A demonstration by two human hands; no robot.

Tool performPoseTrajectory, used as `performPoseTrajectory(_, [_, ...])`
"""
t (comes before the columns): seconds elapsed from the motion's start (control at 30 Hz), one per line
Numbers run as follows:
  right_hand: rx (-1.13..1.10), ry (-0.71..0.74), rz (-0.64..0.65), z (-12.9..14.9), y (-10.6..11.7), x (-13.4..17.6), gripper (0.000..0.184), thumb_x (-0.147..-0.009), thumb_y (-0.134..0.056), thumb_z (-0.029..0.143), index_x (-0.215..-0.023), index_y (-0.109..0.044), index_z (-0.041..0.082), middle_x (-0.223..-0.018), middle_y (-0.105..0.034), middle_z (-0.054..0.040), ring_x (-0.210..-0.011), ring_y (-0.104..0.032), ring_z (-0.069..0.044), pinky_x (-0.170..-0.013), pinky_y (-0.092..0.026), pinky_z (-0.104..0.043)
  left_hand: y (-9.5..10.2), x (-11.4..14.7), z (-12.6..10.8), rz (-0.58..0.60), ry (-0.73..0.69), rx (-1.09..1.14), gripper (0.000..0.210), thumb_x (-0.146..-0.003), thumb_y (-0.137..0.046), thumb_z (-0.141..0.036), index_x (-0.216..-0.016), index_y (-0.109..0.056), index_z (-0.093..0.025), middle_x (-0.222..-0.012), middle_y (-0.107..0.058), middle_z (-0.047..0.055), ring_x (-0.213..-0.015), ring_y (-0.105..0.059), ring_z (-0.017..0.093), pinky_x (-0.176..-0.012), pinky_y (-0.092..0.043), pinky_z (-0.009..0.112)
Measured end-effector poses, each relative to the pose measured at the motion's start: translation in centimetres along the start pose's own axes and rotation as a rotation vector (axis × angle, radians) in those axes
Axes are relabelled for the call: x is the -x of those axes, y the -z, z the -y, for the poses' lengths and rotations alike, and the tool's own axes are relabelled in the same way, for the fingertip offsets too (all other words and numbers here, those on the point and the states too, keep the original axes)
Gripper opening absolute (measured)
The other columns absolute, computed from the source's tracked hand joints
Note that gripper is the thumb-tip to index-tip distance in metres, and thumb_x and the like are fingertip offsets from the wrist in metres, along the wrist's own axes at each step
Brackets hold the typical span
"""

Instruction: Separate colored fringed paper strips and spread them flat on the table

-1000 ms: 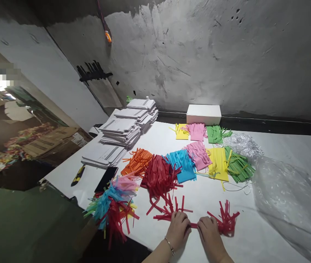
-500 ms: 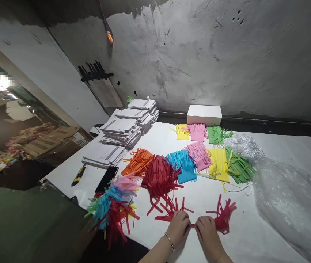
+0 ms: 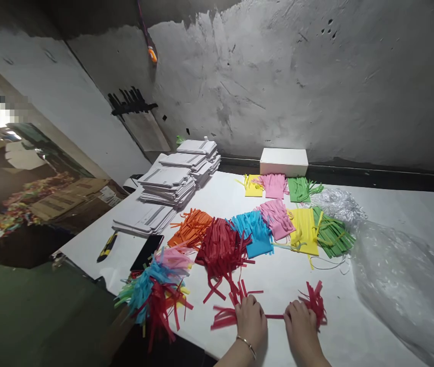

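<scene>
A red paper tassel (image 3: pixel 275 316) lies across the near part of the white table, its middle narrowed to a thin strand between my hands. My left hand (image 3: pixel 252 322), with a bracelet at the wrist, is closed over the strand's left end, and loose fringe fans out beyond it. Curled fingers of my right hand (image 3: pixel 300 322) press on the right end, where more fringe sticks up. Just behind my left hand is a pile of red fringed paper (image 3: pixel 222 250). A finished-looking bunch of multicoloured tassels (image 3: pixel 155 290) hangs over the table edge to the left.
Fringed sheets in orange (image 3: pixel 192 228), blue (image 3: pixel 255 234), yellow (image 3: pixel 304 232) and green (image 3: pixel 331 234) lie across the middle. A clear plastic bag (image 3: pixel 404 285) covers the right side. Left are a phone (image 3: pixel 147 252), a yellow-black cutter (image 3: pixel 107 247) and stacked white cards (image 3: pixel 165 176).
My hands have moved apart, the right one rightward, and a longer stretch of thin red strand shows between them. The fringe at both ends has shifted.
</scene>
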State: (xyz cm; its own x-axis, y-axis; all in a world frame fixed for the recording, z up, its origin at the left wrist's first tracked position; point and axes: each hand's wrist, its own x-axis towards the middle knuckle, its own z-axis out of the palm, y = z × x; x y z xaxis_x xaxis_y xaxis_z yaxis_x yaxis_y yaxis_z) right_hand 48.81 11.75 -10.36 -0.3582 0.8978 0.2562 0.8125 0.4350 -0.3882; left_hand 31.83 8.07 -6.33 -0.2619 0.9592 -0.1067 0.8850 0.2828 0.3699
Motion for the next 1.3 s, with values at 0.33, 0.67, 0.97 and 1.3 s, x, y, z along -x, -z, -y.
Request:
performPoseTrajectory(0.33, [-0.107, 0.199, -0.019, 0.3, -0.3, 0.0, 0.024, -0.083, -0.051, 0.005, -0.078, -0.061, 0.026, -0.082, -0.063, 0.0026, -0.081, -0.056, -0.018, -0.090, -0.034, -0.040, -2.4, -0.2, 2.0, -0.051, -0.399, -0.203, 0.015, -0.087, -0.061, -0.014, -0.077, -0.069, -0.022, -0.083, -0.065, 0.003, -0.095, -0.054, 0.025, -0.102, -0.027, 0.059])
performPoseTrajectory(0.67, [-0.034, 0.437, -0.186, 0.9, -2.3, -0.3, 0.028, -0.081, -0.045, -0.002, -0.085, -0.061, 0.021, -0.080, -0.064, -0.0011, -0.076, -0.056, -0.020, -0.095, -0.037, -0.042, -0.6, -1.6, 1.3, 0.211, -0.330, -0.011, 0.015, -0.085, -0.056, -0.015, -0.089, -0.071, -0.016, -0.097, -0.068, 0.011, -0.099, -0.054, 0.029, -0.099, -0.029, 0.055])
performPoseTrajectory(0.97, [-0.095, 0.484, -0.190, 1.3, 2.0, -1.2, 0.027, -0.094, -0.037, 0.008, -0.087, -0.060, 0.021, -0.078, -0.061, 0.0008, -0.072, -0.056, -0.016, -0.093, -0.037, -0.043, 1.6, -2.5, -1.1, 0.532, 0.039, 0.591, 0.038, -0.083, -0.052, -0.045, -0.065, -0.069, -0.015, -0.063, -0.062, 0.005, -0.066, -0.056, 0.022, -0.069, -0.041, 0.036])
performPoseTrajectory(1.3, [-0.190, 0.484, -0.210, 1.0, 10.7, -0.6, 0.018, -0.090, -0.051, 0.012, -0.102, -0.061, 0.020, -0.090, -0.067, -0.0042, -0.081, -0.064, -0.018, -0.083, -0.049, -0.034, 4.0, 0.0, -5.1, 0.742, 0.195, 1.241, 0.037, -0.051, -0.079, -0.046, -0.061, -0.061, -0.016, -0.053, -0.054, -0.003, -0.051, -0.044, 0.010, -0.057, -0.033, 0.024])
